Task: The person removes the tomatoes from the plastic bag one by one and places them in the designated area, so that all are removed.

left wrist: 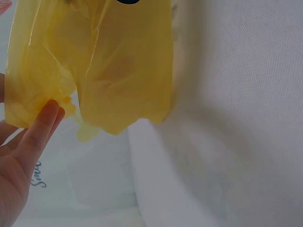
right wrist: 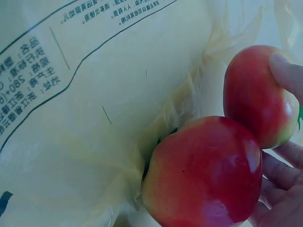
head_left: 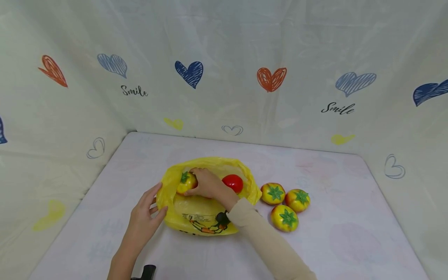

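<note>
Inside yellow bag (head_left: 196, 204), toward its left side: your right hand (head_left: 208, 184) pinches yellow-red fruit (head_left: 182, 186), thumb and fingers curled round it. Red fruit (head_left: 233, 183) sits at bag's right side, inside rim. Your left hand (head_left: 143, 216) touches bag's left edge from outside, thumb and fingers spread wide. Three green-topped fruits (head_left: 284, 219) clustered on white table (head_left: 332, 241), just right of bag.
</note>
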Demonstrator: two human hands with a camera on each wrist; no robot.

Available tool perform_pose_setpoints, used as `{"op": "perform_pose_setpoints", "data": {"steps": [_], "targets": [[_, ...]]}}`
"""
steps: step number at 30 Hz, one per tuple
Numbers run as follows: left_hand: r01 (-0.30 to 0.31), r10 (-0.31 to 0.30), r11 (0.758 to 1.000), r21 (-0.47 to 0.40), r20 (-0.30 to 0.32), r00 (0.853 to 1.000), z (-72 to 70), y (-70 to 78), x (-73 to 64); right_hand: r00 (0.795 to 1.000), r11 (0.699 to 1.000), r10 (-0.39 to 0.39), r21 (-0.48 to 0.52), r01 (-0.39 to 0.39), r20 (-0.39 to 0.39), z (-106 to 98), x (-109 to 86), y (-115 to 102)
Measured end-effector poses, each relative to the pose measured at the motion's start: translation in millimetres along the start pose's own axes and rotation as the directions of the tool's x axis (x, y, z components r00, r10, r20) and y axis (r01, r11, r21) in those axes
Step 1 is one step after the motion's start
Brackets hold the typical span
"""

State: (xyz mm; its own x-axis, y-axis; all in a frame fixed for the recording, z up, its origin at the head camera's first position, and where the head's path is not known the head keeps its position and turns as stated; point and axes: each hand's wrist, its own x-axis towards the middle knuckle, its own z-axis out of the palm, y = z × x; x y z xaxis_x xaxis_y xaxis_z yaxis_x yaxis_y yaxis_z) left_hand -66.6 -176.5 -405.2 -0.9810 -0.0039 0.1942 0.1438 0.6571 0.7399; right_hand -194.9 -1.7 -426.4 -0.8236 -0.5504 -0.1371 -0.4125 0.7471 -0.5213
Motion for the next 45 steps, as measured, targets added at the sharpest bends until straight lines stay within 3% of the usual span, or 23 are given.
{"op": "perform_pose_setpoints", "data": {"steps": [23, 32, 45], "targets": [[-0.014, 0.014, 1.0, 0.006, -0.009, 1.0, 0.1, 3.2, 2.1, 0.996, 0.998, -0.066, 0.001, 0.066, -0.054, -9, -15.4, -8], [0.02, -0.02, 1.0, 0.007, 0.018, 1.0, 0.2, 5.0, 2.7, 0.99, 0.994, -0.113, -0.019, 0.112, -0.081, -10, -19.6, -14], [0.023, -0.023, 1.0, 0.008, 0.024, 0.999, 1.0, 5.0, 2.4, 0.986, 0.991, -0.131, -0.009, 0.131, -0.103, -12, -30.8, -18]]}}
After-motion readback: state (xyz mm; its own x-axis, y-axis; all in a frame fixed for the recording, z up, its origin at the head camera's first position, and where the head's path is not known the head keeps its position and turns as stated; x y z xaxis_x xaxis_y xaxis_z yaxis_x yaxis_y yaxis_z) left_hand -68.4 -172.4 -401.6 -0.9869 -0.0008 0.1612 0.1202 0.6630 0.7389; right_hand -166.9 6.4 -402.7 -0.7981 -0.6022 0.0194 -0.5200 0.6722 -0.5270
